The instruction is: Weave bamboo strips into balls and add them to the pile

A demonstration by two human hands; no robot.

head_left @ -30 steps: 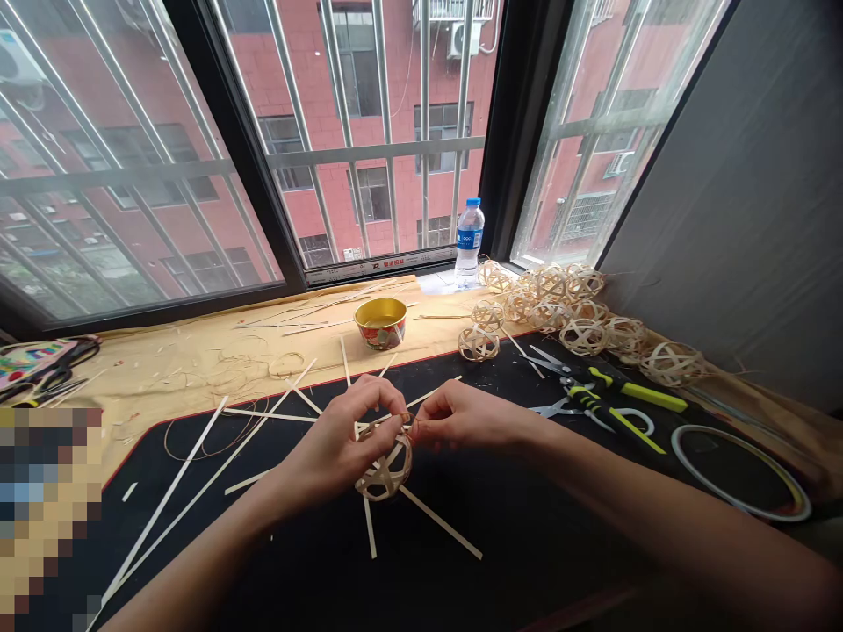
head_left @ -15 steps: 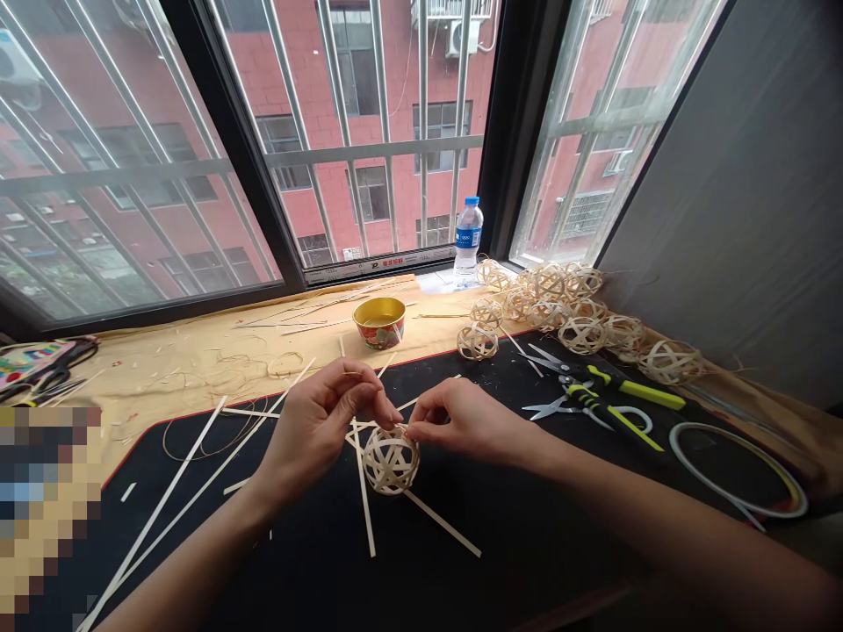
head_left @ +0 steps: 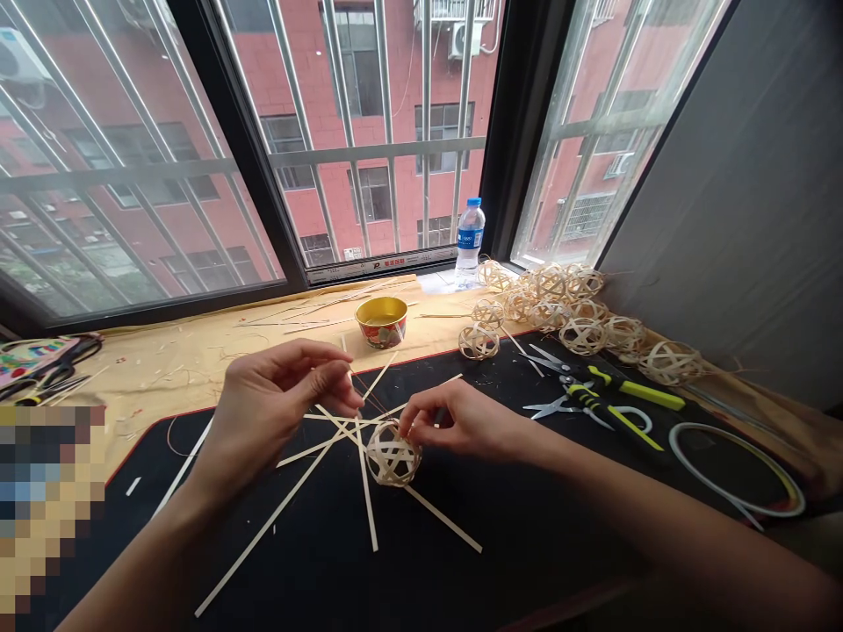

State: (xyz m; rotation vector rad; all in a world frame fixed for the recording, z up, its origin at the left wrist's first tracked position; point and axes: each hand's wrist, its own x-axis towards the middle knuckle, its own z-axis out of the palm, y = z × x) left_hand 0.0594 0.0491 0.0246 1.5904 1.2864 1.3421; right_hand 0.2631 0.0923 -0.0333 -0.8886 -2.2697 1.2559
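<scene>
A small openwork ball (head_left: 393, 465) woven from pale bamboo strips is just above the black mat. My right hand (head_left: 464, 423) pinches it at its upper right side. A thin brown strand (head_left: 374, 397) runs from the ball's top up to the left. My left hand (head_left: 283, 399), fingers pinched together, holds the far end of that strand above and left of the ball. Behind and below the ball, flat pale strips (head_left: 277, 513) lie crossed in a star shape on the mat.
A gold-lined bowl (head_left: 382, 329) stands behind my hands, and a water bottle (head_left: 470, 239) by the window. Several woven balls (head_left: 583, 333) pile up at the right rear. Scissors (head_left: 559, 405), yellow-black pliers (head_left: 616, 417) and a coiled band (head_left: 672, 461) lie right on the black mat (head_left: 527, 562).
My left hand has moved left, away from the ball, drawing the strand out between the hands. My right hand stays at the ball, which has barely shifted.
</scene>
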